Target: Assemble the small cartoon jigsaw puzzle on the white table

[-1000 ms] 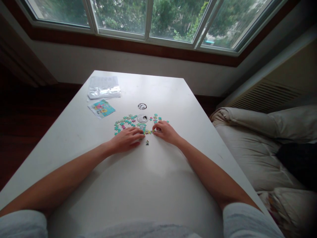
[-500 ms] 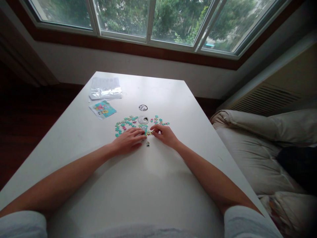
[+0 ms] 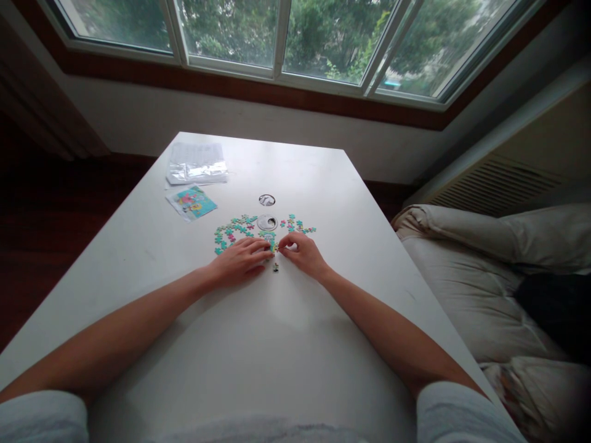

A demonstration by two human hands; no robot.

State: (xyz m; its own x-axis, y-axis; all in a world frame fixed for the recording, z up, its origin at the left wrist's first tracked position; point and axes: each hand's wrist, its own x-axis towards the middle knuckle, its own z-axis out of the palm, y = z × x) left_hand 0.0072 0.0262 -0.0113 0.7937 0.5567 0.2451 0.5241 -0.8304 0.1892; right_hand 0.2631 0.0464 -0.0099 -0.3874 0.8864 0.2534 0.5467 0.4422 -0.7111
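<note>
My left hand (image 3: 242,259) lies flat with its fingers stretched out over the left side of a small joined patch of jigsaw puzzle (image 3: 268,236), hiding part of it. At the right edge of that patch, my right hand (image 3: 302,252) pinches a small puzzle piece between thumb and index finger; most of the piece is covered. One loose puzzle piece (image 3: 276,268) lies just below, nearer to me. Several loose teal and pink pieces (image 3: 226,234) spread beyond my left hand, and a smaller group (image 3: 295,223) lies beyond my right hand.
A round metal-rimmed disc (image 3: 266,223) and a second round inset (image 3: 266,200) sit beyond the patch on the white table (image 3: 286,344). A colourful picture card (image 3: 192,203) and a clear plastic bag (image 3: 197,163) lie far left. A beige sofa (image 3: 466,264) stands at the right.
My right hand has shifted left, closer to the joined patch, its thumb and index finger coming together. My left hand has stayed about where it was. The view tilted slightly at first.
</note>
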